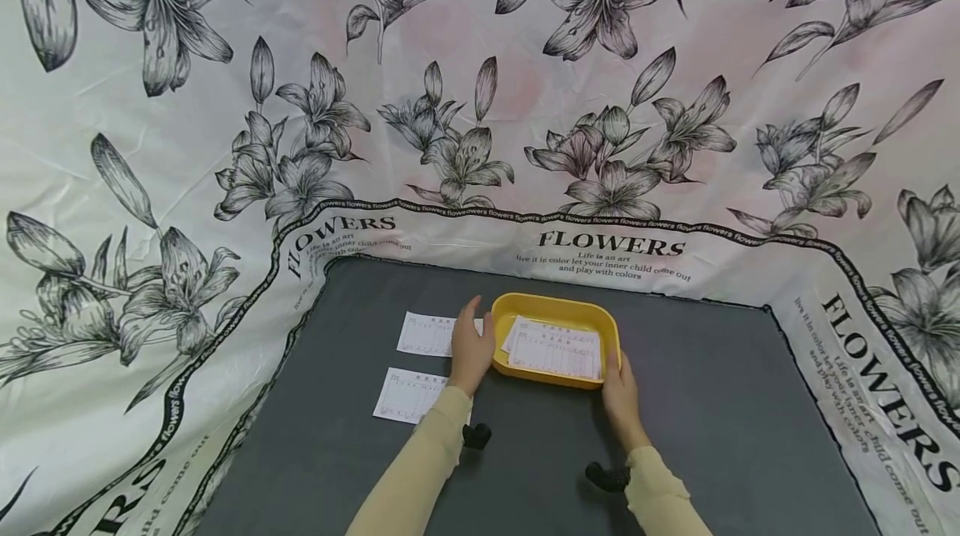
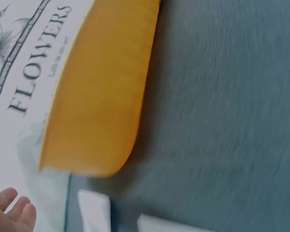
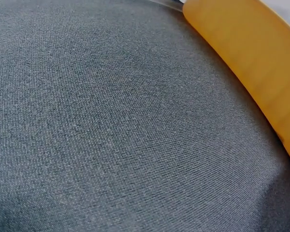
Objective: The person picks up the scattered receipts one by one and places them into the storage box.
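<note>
A yellow plastic tray (image 1: pixel 555 382) sits on the dark grey tabletop, with printed paper slips (image 1: pixel 555 351) overlapping inside it. My left hand (image 1: pixel 472 348) is beside the tray's left end, its fingers extended; in the left wrist view the fingertips (image 2: pixel 17 215) show apart from the yellow wall (image 2: pixel 101 92). At the tray's near right corner, my right hand (image 1: pixel 621 398) rests against the side with its fingers fairly straight. The right wrist view shows the tray's outer wall (image 3: pixel 251 53), while the hand itself is out of that frame.
Left of the tray lie two more printed slips, a far one (image 1: pixel 426 334) partly behind the left hand and a near one (image 1: pixel 408 394) partly covered by the left forearm. A white cloth with printed flowers (image 1: pixel 611 257) hangs behind and borders the tabletop (image 1: pixel 705 403).
</note>
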### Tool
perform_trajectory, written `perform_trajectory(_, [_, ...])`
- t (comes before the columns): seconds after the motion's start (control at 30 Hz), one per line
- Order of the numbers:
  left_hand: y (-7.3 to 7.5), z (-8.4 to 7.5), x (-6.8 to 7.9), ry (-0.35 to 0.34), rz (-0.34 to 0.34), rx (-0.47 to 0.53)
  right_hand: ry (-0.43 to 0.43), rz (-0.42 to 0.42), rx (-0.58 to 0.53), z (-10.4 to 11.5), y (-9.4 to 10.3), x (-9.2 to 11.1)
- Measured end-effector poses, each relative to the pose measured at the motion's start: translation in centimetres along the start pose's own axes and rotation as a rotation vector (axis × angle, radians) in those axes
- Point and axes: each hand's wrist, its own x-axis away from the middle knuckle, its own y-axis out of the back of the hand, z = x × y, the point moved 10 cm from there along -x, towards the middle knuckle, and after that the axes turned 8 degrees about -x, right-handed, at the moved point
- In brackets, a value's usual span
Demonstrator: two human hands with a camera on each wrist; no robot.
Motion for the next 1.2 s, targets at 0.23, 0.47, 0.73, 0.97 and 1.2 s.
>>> perform_trajectory(0.23, [4.6,0.0,-0.8,-0.067,-0.097,-0.176,-0.007,-0.001,-0.009,0.0,-0.1,0.2])
perform_trajectory(0.47, [8.3,1.8,-0.8,-0.092,-0.234,-0.23,-0.003,-0.016,-0.012,-0.1,0.2,0.3])
perform_trajectory(0.73, [11.6,6.3,-1.2,0.047,-0.344,-0.381,0.01,-0.029,-0.003,0.1,0.1,0.0])
perform_trajectory(0.97, [11.7,10.8,-1.4,0.222,-0.237,-0.37,0.011,-0.026,0.008,0.1,0.0,0.0])
perform_trajectory(1.2, [11.8,11.2,-1.0,0.175,-0.268,-0.407,0.018,-0.024,-0.007,0.1,0.0,0.2])
